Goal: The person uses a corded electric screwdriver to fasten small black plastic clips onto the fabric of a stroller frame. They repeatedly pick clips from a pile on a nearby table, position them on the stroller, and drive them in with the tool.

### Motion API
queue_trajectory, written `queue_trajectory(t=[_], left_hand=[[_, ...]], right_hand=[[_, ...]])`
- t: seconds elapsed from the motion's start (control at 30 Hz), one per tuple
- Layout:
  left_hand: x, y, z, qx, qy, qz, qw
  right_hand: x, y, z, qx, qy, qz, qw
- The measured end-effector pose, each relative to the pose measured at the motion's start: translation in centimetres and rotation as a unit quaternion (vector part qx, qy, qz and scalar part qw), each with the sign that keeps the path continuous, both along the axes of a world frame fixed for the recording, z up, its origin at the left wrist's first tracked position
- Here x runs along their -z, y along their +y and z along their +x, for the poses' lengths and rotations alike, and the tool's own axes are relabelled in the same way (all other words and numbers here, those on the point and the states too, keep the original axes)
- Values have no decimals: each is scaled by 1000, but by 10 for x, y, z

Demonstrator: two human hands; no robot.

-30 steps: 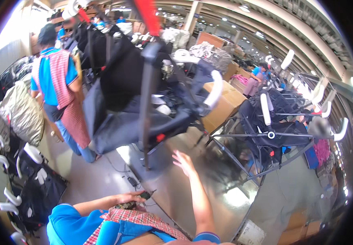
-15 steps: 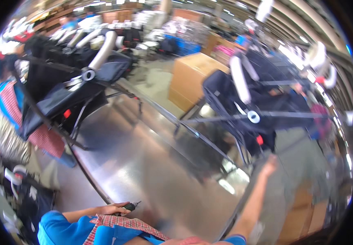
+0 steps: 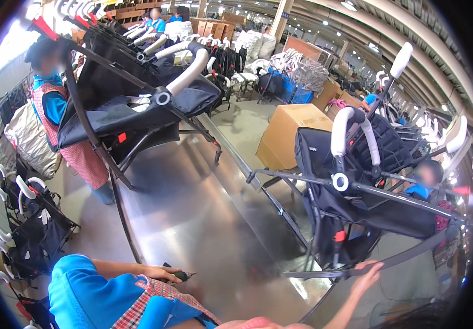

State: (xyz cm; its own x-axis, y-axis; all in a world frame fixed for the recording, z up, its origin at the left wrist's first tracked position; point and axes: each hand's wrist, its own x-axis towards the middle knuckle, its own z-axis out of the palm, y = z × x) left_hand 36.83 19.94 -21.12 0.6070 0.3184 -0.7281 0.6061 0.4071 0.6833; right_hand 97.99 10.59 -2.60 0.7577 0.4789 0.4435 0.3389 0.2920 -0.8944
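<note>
Holds in the left hand [image 3: 158,272], with fingers curled firmly round it, a dark green and black handheld screwdriver [image 3: 180,276]. Aims its thin pointed bit rightward. Reaches out with the right hand [image 3: 364,278], with fingers extended and unclenched, to the curved dark grey metal tube [image 3: 324,273] of a black fabric stroller with white padded handles [image 3: 390,215]. Cannot tell whether in contact with that tube or just beside it. Tilts, in the stroller's case, at the right end of a shiny grey metal surface [image 3: 192,183], with a small red fastener [image 3: 340,236] low on the side. Behind it, near its raised fabric, a large brown cardboard box [image 3: 285,134]. At the far left of the surface, a second black fabric stroller with a white curved handle [image 3: 138,122]. Just beyond that, partly hidden, a co-worker in blue with a pink checked apron [image 3: 86,156]. Farther left, a bulky pale sack [image 3: 31,141]. At lower left, beside the surface, folded black strollers with white handles [image 3: 42,233].
</note>
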Motion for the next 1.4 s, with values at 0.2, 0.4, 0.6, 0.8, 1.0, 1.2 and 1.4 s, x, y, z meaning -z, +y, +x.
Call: queue_trajectory(t=[0.2, 0.4, 0.6, 0.8, 1.0, 1.2, 1.4], left_hand=[[-42, 10, -32, -40, -85, 1, 996], [-99, 57, -73, -88, -152, 151, 973], [-139, 108, -86, -103, -225, 211, 946], [-121, 139, -51, -18, -244, 236, 940], [-145, 123, -84, -13, -188, 236, 953], [-169, 93, -47, 75, -135, 175, 972], [-183, 88, -7, 125, -112, 178, 970]], right_hand=[[12, 12, -232, -238, -135, 84, 958], [8, 37, -412, -264, -308, -68, 912], [-108, -44, -423, 344, -360, 120, 859], [-30, -114, -326, -22, 90, 30, 995], [-17, -185, -384, -185, 121, 85, 972], [42, -197, -369, -52, 188, -206, 959], [20, -199, -350, -63, 244, -249, 935]])
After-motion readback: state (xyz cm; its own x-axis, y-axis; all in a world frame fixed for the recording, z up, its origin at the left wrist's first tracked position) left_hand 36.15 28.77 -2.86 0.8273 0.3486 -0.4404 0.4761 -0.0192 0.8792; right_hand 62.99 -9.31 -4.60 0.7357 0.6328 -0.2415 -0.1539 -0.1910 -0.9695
